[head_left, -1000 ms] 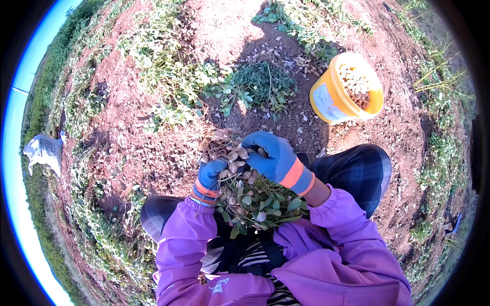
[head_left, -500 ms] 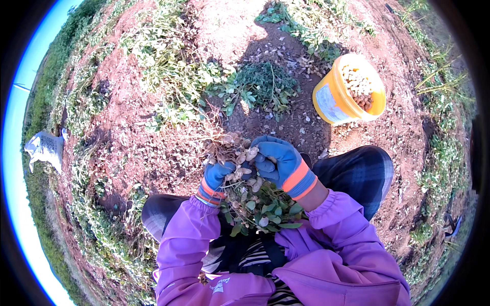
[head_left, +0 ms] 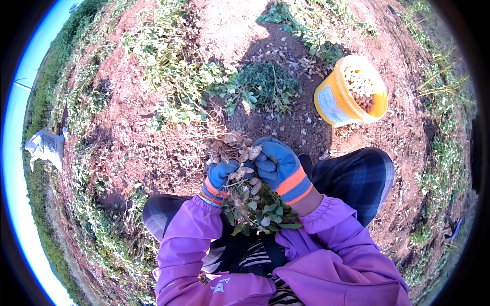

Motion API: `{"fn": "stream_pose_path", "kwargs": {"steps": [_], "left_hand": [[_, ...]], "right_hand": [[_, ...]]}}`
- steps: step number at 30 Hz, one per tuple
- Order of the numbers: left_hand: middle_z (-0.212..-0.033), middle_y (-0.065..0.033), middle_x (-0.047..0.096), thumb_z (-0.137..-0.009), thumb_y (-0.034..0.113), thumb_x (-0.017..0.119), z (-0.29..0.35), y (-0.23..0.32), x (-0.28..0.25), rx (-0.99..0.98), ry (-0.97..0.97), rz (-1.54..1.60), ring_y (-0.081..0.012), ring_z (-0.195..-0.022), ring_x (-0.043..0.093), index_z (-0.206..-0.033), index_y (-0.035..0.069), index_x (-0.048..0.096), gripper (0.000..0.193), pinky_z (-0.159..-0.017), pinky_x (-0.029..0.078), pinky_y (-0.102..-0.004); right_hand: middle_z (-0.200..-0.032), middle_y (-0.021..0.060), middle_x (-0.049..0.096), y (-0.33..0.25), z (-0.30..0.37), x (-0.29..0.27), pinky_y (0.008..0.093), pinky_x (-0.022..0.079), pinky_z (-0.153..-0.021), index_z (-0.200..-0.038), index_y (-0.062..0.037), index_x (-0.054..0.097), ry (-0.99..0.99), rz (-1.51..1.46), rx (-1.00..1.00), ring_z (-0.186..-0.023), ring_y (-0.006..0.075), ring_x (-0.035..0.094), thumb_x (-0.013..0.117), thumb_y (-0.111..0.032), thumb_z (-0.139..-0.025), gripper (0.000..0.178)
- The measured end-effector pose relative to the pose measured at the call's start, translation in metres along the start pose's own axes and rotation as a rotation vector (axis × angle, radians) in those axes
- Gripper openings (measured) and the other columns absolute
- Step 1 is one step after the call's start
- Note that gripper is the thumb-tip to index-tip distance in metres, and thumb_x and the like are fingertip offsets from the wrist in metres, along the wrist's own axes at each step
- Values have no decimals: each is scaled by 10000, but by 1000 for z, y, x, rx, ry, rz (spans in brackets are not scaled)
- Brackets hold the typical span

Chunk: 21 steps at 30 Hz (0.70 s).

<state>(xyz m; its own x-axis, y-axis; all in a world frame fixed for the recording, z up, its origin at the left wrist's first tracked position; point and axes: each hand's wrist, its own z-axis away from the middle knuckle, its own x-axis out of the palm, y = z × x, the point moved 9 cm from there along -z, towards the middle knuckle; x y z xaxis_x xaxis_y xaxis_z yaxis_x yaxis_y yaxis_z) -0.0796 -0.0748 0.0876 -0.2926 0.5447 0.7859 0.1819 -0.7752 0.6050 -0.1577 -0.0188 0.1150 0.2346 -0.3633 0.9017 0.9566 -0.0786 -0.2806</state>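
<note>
A bunch of peanut plants (head_left: 263, 211) lies across my lap, leaves toward me, its roots and clustered pale peanuts (head_left: 232, 148) pointing away. Gloved in blue with an orange cuff, my left hand (head_left: 220, 176) is closed round the stems just below the pods. My right hand (head_left: 278, 166), in a matching glove, has its fingers curled in at the right side of the cluster, against the peanuts. What lies inside its fingers is mostly hidden, though a pale pod shows at the fingertips.
A yellow bucket (head_left: 326, 97) partly filled with peanuts stands ahead to the right. Pulled plants (head_left: 268, 84) lie in heaps on the reddish soil in front. At far left is a white sack (head_left: 46, 148). My crossed legs (head_left: 352, 178) frame the bunch.
My right hand has shifted slightly right and its fingers have curled a little differently at the pods. My left hand keeps its hold on the stems, almost unmoved.
</note>
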Motion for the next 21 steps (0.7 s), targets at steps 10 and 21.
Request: {"fn": "stream_pose_path", "kwargs": {"steps": [10,21], "left_hand": [[-1141,-151,506,-726,236,612,5,-8,1,-41,119,-7,-360,-897,564,-1243,36,362,608,-631,516,-458],[-1025,-183,551,-764,266,593,8,-21,-31,-91,98,-40,-307,-886,573,-1211,-31,391,573,-793,478,-445]], "right_hand": [[-557,-4,467,-84,4,-41,185,277,-354,-868,-25,544,404,436,-482,-409,48,389,532,-49,-770,101],[-690,-8,536,-33,11,31,196,367,-450,-1000,-52,563,10,1009,-288,-505,44,463,596,-87,-764,241]]}}
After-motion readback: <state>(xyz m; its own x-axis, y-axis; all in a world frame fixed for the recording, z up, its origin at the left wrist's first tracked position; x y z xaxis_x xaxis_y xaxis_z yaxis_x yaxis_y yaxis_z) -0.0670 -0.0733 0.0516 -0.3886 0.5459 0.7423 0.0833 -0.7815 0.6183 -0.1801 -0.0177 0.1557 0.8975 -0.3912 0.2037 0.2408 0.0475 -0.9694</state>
